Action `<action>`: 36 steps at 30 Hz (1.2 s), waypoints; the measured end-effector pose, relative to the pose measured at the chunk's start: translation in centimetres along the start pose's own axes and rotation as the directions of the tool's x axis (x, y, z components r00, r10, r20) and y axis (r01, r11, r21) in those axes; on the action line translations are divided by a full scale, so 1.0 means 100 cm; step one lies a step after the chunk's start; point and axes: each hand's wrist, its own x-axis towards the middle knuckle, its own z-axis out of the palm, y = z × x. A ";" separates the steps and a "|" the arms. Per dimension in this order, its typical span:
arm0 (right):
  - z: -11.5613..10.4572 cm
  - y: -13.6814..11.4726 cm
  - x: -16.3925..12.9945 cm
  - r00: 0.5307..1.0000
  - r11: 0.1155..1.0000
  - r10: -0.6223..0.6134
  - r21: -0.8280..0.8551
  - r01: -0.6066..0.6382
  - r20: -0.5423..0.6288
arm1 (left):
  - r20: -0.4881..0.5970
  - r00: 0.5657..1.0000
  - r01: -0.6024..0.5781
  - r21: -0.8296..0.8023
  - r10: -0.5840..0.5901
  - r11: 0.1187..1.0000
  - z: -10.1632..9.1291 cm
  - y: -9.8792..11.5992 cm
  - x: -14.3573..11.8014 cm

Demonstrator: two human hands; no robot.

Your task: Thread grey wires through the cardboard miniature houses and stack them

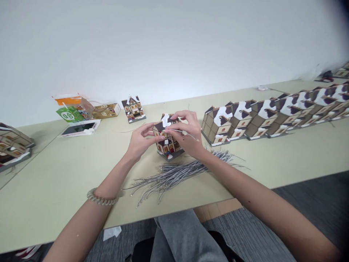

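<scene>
House model (168, 140) sits upright on the table (54, 182), near the front edge, dead centre between both hands, base touching the tabletop. Left hand (140, 140) comes in from the left side, fingers curled loosely, thumb and fingertips pressed on the left wall and roof edge: steadying grip, not a full clench. Right hand (188, 133) comes in from the right and over the top, fingers arched across the snowy roof, pinching a thin grey wire (188, 134) that runs roughly left-right past the roof's right side, its free end poking toward the row of finished houses (272, 116). Key relation: house lies directly between the two sets of fingertips, both touching it, so neither hand is clearly nearer; right one sits higher, left one lower on the wall. Wire's long axis is crosswise to the house's upright axis. Whether the wire's tip is already inside the house can't be told, fingers hide it. Bundle of grey wires (180, 173) lies just in front of the house, under the right wrist, long axis slanting toward the right hand. Single house (133, 108) stands farther back, well apart.
</scene>
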 end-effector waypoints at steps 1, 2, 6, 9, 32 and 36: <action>0.001 0.000 -0.001 1.000 1.000 -0.011 0.004 0.011 0.019 | 0.006 1.000 -0.002 -0.003 0.002 1.000 0.001 0.000 0.000; 0.001 0.001 -0.001 0.999 1.000 -0.015 0.001 0.015 0.038 | 0.015 1.000 -0.005 -0.008 0.005 1.000 0.001 0.000 0.000; 0.003 0.002 -0.002 0.998 1.000 0.014 -0.022 -0.013 0.057 | -0.002 1.000 0.005 0.003 -0.005 1.000 0.001 -0.001 0.000; 0.003 0.002 -0.001 1.000 1.000 0.004 -0.001 -0.004 0.016 | -0.029 0.999 0.018 0.004 -0.018 1.000 0.000 -0.002 0.000; -0.001 0.001 0.003 0.997 0.996 0.045 -0.074 -0.050 -0.070 | 0.007 1.000 -0.014 -0.018 0.014 1.000 -0.001 -0.003 0.000; -0.004 -0.001 0.005 0.989 0.994 0.058 -0.081 -0.070 -0.137 | 0.008 1.000 -0.014 -0.028 0.014 1.000 -0.001 -0.003 0.000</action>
